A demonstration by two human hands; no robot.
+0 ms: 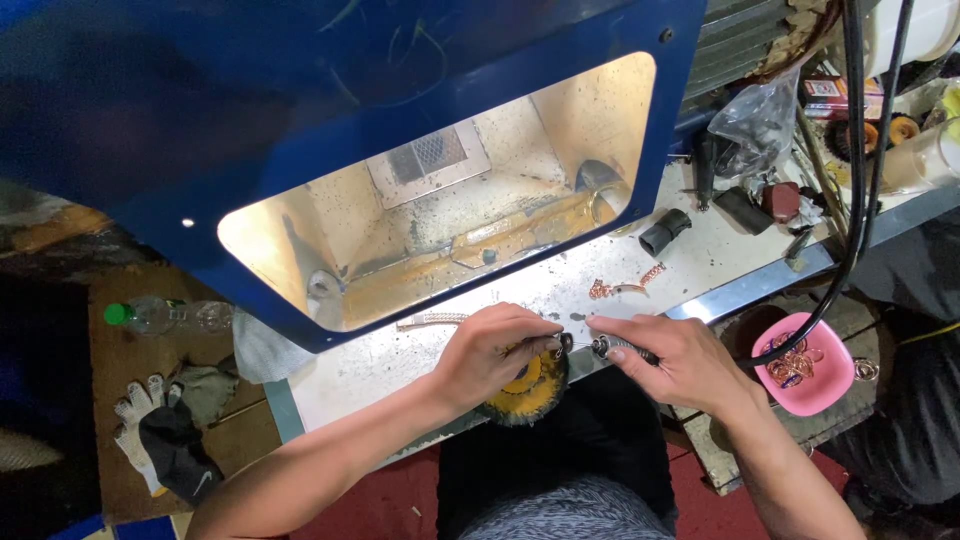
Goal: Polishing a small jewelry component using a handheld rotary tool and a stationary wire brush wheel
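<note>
Where the two hands meet at the bench edge, right hand (672, 362) closed round a rotary handpiece (622, 348), long axis level, tip pointing toward left hand (493, 350); left fingers pinching a small dark piece (565, 342) at that tip. Yellow brush wheel (530, 385) just beneath; copper bits (625, 285) beyond; pink bowl (808, 368) right of right hand; white worktop (420, 365), blue lit cabinet (330, 140) above

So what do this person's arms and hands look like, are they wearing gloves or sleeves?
No gloves and no sleeves show. The left hand and right hand are bare, and both forearms are uncovered as far as the picture's lower edge. No watch, ring or wristband shows on either. A pair of white and grey work gloves lies unused on the brown surface to the left.
</note>
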